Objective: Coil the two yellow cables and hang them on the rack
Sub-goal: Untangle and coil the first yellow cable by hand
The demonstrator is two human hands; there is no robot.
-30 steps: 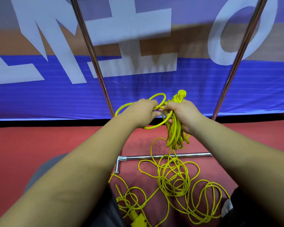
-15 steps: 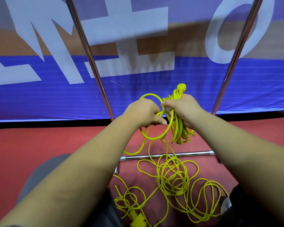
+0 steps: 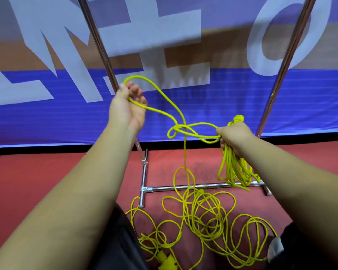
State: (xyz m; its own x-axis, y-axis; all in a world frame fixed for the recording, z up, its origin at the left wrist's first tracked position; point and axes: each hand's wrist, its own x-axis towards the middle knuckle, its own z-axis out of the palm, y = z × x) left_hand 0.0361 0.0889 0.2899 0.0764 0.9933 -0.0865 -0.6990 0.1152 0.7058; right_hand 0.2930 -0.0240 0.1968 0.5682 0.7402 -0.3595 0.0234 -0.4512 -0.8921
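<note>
The yellow cable [image 3: 158, 112] is thin, round and smooth-looking, and it bends in soft curves. I judge it light and limp but a little springy, so loops will open or twist if they are not held firmly. The grip of the right hand [image 3: 235, 135] is closed tight around a bundle [image 3: 230, 164] of made loops, which hangs below the fist, with a knotted end standing out above it. Left of this grip one strand makes a small twisted loop in the air, then rises to the left hand [image 3: 128, 106], whose palm is turned up and whose fingers curl around a wide loop. From the twist another strand drops to a loose heap [image 3: 203, 211] on the red floor [image 3: 47, 172], below both grips, beside a yellow plug [image 3: 166, 260]; I cannot tell where the second cable begins. The best place to take hold is, I think, the free strand just beside the right fist. Beyond the heap lies the shiny metal base of the rack [image 3: 193, 187], and behind it a blue banner [image 3: 203, 106].
</note>
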